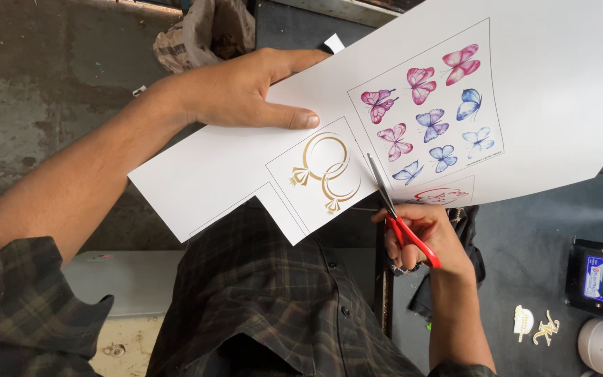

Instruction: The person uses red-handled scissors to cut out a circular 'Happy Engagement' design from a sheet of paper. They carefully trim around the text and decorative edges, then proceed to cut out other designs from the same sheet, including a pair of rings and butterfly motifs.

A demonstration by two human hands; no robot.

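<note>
Left hand (246,91) pinches the large white printed paper sheet (560,105) taut, so the red-handled scissors (396,216), gripped in right-hand fingers (423,223), cut beside the gold-rings print (326,171).

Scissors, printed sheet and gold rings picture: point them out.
scissors (400,225), head view, on the red handle.
printed sheet (553,63), head view, on a blank white part.
gold rings picture (326,167), head view, on the interlocked rings.

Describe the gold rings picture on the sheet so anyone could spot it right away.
Start at the big white sheet held up by the left hand. Just below that thumb, left of the scissors, sits the rings picture: two interlocked gold rings, unlike the butterflies panel of pink and blue.
</note>
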